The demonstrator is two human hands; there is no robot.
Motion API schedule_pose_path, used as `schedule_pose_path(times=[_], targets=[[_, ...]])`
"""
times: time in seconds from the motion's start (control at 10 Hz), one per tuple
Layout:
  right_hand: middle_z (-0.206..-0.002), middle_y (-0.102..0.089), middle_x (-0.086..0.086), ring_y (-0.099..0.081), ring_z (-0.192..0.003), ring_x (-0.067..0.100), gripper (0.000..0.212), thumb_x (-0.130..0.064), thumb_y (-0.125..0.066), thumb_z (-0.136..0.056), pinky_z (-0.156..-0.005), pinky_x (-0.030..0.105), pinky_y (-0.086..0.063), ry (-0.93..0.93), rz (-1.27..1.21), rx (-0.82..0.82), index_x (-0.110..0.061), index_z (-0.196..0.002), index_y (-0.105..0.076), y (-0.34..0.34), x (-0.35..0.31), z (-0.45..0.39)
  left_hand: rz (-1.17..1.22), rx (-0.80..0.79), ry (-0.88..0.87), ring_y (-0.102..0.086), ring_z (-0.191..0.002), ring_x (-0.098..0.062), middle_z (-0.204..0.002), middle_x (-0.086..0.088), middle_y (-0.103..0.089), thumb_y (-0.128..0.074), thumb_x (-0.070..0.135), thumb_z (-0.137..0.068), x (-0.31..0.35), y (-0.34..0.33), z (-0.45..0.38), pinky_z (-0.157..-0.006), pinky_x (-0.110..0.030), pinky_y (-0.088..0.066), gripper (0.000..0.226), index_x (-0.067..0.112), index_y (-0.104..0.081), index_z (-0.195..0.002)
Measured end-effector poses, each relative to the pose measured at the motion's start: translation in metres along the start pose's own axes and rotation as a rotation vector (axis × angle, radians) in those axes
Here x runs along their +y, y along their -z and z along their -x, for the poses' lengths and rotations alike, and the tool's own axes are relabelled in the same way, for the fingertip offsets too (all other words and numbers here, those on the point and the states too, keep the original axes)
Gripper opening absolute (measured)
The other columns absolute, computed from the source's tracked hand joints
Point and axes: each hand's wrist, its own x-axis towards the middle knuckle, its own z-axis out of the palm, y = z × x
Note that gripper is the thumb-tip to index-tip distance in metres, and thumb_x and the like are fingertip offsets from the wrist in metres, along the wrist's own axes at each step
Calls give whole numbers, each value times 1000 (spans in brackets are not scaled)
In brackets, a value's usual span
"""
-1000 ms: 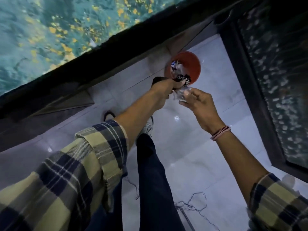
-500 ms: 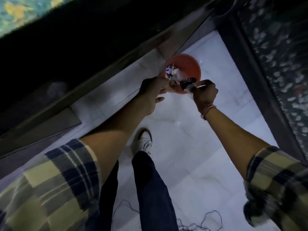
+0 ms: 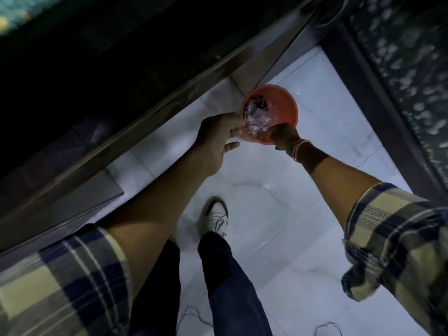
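Note:
An orange bin [image 3: 282,103] stands on the white floor by the wall corner, with scraps of wrapper inside. A crumpled clear plastic wrapper [image 3: 258,121] sits over its near rim, between my two hands. My left hand [image 3: 217,137] reaches in from the left with fingers stretched out, their tips touching the wrapper. My right hand [image 3: 284,135] comes from the right over the bin's near edge, fingers curled down onto the wrapper; its fingertips are hidden.
My white shoe [image 3: 217,219] and dark trouser leg stand just behind the bin. Loose threads [image 3: 327,327] lie on the floor tiles near me. A dark metal frame [image 3: 169,93] runs along the left, a patterned dark panel [image 3: 407,57] along the right.
Both hands have dropped lower to the bin's rim. The dark packet seen in my right hand is gone from view; the clear wrapper now sits over the bin. My left hand's fingers have straightened.

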Motion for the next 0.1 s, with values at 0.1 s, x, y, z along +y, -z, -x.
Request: schedule_pose_path(times=[0.1], targets=[[-137,-62,22,-63,-120,44,40,-17,-54,-104,-97,52,-57,-45,-41,67,0,-140,-54,5,4,9,19,39,-10,-66,-107,-16,-108,1,-73,-63,18,-94,1,2,4,-80,-34,-52,8,24,-69,-94]])
